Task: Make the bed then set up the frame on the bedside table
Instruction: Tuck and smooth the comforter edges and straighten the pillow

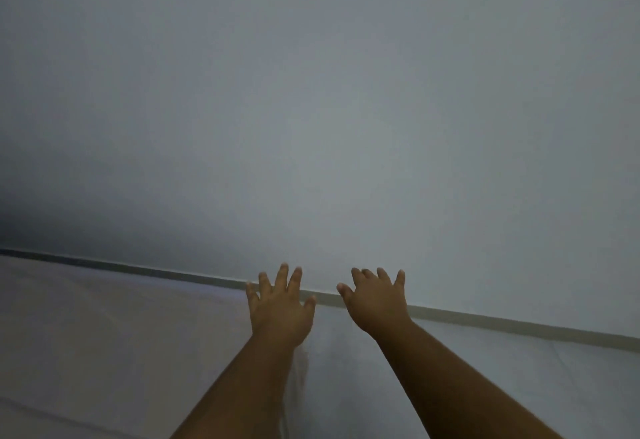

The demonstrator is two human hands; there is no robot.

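1. Pale sheet (104, 352) spread flat over the bed, filling the lower part of the view, pinkish toward the left and whiter toward the right.
2. Far edge of the sheet running right up to a narrow light-coloured strip (485, 320), which slants down from left to right along the foot of the wall.
3. Plain grey-white wall (311, 109) rising directly behind the strip and filling the upper part of the view, darker at its lower left corner.
4. Left hand (278, 303) stretched forward over the far edge of the sheet, palm down, fingers spread wide, gripping nothing; fingertips overlapping the strip and the bottom of the wall.
5. Right hand (377, 300) just beside the left one, apart from it, likewise palm down with fingers splayed and empty; fingertips also reaching past the strip toward the wall.
6. Cannot tell whether either palm presses on the sheet or hovers just above it.
7. Both bare forearms coming in from the bottom edge, angled toward each other as they near the strip.
8. A faint crease (298, 379) in the sheet alongside the left forearm, running back from the wrist toward the bottom edge.
9. Another soft fold (52, 411) crossing the sheet at lower left, well away from the strip.
10. Whole view dim and slightly blurred, with little fine detail on the fabric.
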